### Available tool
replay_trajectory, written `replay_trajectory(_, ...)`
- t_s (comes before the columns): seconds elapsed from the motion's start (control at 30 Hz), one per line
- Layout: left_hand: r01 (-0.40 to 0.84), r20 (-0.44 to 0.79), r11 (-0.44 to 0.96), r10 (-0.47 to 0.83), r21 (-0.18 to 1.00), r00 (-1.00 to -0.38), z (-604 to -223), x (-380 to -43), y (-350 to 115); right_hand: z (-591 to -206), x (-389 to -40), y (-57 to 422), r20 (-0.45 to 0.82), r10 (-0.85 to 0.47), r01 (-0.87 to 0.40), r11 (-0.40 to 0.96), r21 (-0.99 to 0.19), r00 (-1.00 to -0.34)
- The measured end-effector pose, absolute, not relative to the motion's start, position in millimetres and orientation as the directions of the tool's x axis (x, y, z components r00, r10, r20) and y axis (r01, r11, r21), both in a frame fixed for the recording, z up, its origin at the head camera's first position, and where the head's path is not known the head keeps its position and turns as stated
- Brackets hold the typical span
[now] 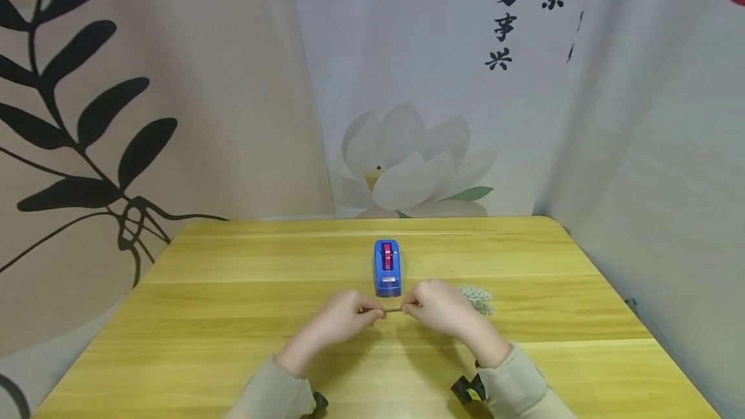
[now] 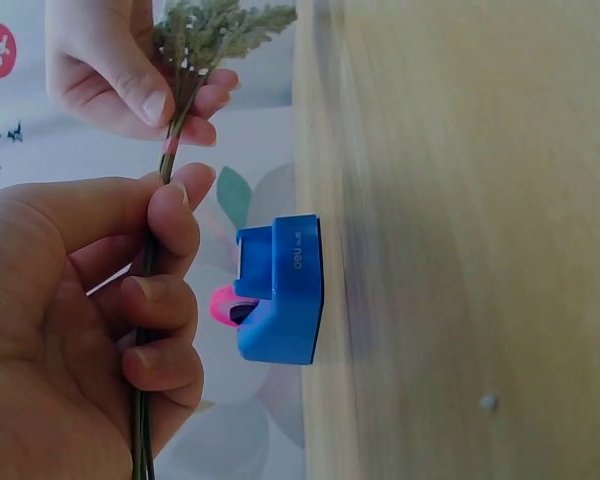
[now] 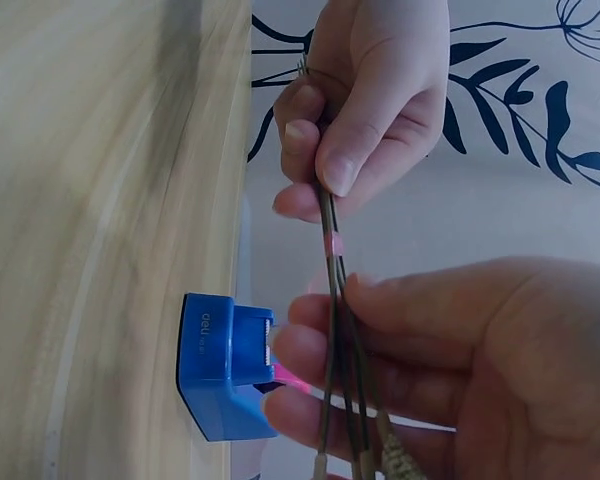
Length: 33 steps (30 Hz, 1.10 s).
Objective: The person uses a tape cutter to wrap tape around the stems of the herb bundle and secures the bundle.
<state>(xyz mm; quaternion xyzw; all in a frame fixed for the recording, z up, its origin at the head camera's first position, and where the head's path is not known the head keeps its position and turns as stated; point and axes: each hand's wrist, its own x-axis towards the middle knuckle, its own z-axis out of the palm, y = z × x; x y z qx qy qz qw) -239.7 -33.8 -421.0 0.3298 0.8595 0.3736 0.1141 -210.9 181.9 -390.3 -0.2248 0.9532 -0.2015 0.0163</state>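
A small bunch of dried flowers (image 1: 478,297), with thin brown-green stems and pale fluffy heads, is held level above the table between both hands. My left hand (image 1: 343,317) has its fingers curled round the lower stems (image 2: 145,390). Closer to the flower heads, my right hand (image 1: 439,306) pinches the stems between thumb and fingers. Between the two hands a narrow band of pink tape (image 3: 334,243) circles the stems. Just beyond the hands stands a blue tape dispenser (image 1: 387,277) with a pink core, touched by neither hand.
The wooden table (image 1: 233,290) reaches out on both sides of the hands. Behind it hangs a printed cloth (image 1: 419,50) with a lotus, leaves and dark characters. A tiny pale speck (image 2: 490,402) lies on the tabletop.
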Motion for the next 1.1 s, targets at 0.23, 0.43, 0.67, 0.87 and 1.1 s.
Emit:
replay_trajectory(0.23, 0.483, 0.076, 0.517, 0.623, 0.707, -0.779, -422, -239, -32, -391, -212, 182, 0.063, -0.409, -0.403, 0.843, -0.357, -0.91)
replay_trajectory(0.43, 0.463, 0.081, 0.552, 0.578, 0.693, -0.812, -422, -237, -29, -396, -217, 185, 0.034, -0.4, -0.377, 0.828, -0.415, -0.916)
replay_trajectory(0.67, 0.424, 0.1, 0.56, 0.517, 0.711, -0.85, -422, -236, -28, -400, -221, 185, 0.038, -0.382, -0.355, 0.813, -0.462, -0.923)
replay_trajectory(0.87, 0.409, 0.097, 0.577, 0.494, 0.707, -0.864, -423, -237, -26, -402, -221, 183, 0.078, -0.379, -0.373, 0.815, -0.444, -0.922)
replay_trajectory(1.1, 0.434, 0.083, 0.583, 0.53, 0.687, -0.844, -424, -237, -29, -407, -221, 179, 0.085, -0.377, -0.374, 0.817, -0.439, -0.922)
